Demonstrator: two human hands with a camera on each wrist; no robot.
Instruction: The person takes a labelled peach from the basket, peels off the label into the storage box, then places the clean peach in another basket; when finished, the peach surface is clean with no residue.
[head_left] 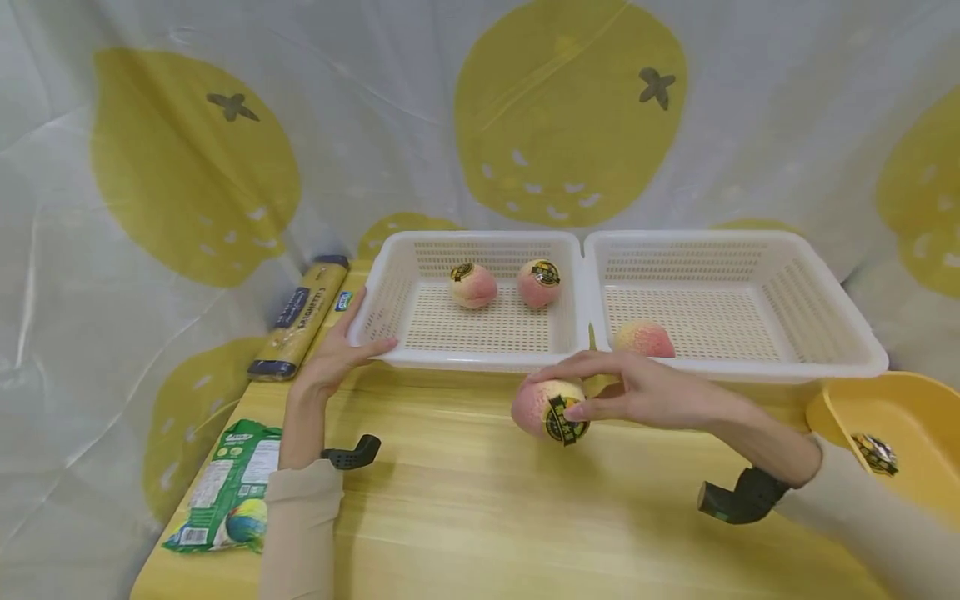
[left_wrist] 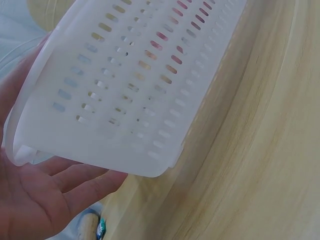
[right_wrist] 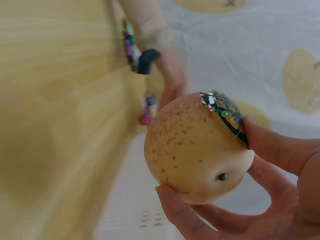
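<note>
My right hand (head_left: 600, 398) grips a pink-and-yellow peach with a black and yellow sticker (head_left: 550, 409) (right_wrist: 195, 150) just above the wooden table, in front of the two white baskets. My left hand (head_left: 335, 352) (left_wrist: 45, 195) lies with straight fingers against the front left corner of the left basket (head_left: 390, 275) (left_wrist: 125, 85). That basket holds two stickered peaches (head_left: 473, 284) (head_left: 539, 282). In the right basket (head_left: 825, 300) lies one peach (head_left: 644, 339) near the front left.
A spaghetti pack (head_left: 302, 317) lies left of the baskets. A green snack bag (head_left: 228, 487) sits at the table's left front edge. A yellow bowl (head_left: 907, 417) at the right holds a sticker-like item (head_left: 874, 454). Lemon-print cloth hangs behind.
</note>
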